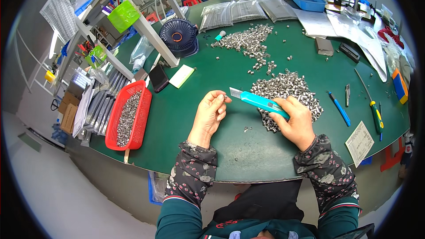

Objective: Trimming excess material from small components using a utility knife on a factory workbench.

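- The person's left hand (209, 116) is raised over the dark green surface (190, 99), thumb and index finger pinched on a small silver metal piece (225, 98), mostly hidden by the fingertips.
- The right hand (294, 121) has its fingers clamped around a teal utility knife with a flat metal blade (261, 102); the blade points left, its tip near the left hand's fingers but apart from the piece.
- Behind and beneath the knife lies a dense heap of short, shiny metal cylinders (290, 83).
- Farther back, a looser scatter of similar silver parts (250, 40) spreads across the surface.
- Left of the left hand, a red rectangular plastic basket (144, 126) holds many more small metal parts.
- Behind the basket lie a dark rectangular phone-like object (158, 79) and a pale yellow-green notepad (182, 76), near a round dark-blue fan (178, 35).
- To the right are a slim blue hand tool (340, 109) and a green-and-yellow-handled screwdriver (377, 117).
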The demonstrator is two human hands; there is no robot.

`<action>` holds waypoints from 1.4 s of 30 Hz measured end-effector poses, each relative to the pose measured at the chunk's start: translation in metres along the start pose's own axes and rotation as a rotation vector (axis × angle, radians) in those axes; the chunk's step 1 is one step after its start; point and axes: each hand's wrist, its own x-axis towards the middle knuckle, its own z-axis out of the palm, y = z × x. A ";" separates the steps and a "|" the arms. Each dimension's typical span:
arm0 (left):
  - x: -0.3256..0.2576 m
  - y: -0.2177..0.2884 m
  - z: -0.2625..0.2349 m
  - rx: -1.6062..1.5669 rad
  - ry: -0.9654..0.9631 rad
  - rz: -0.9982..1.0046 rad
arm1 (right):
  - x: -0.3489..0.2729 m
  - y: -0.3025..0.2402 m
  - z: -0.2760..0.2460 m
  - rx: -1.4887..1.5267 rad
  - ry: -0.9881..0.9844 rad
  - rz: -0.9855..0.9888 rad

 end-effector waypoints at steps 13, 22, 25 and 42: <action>-0.002 0.003 0.010 0.094 0.078 0.059 | -0.001 0.000 0.000 0.000 -0.064 0.020; -0.001 0.001 0.007 0.176 0.031 0.073 | -0.002 0.003 0.000 0.017 -0.143 0.040; -0.002 0.004 0.009 0.191 0.004 0.070 | -0.001 0.004 -0.001 -0.006 -0.118 0.031; 0.050 -0.019 0.045 1.439 0.124 0.233 | 0.005 0.005 -0.010 0.181 0.202 0.058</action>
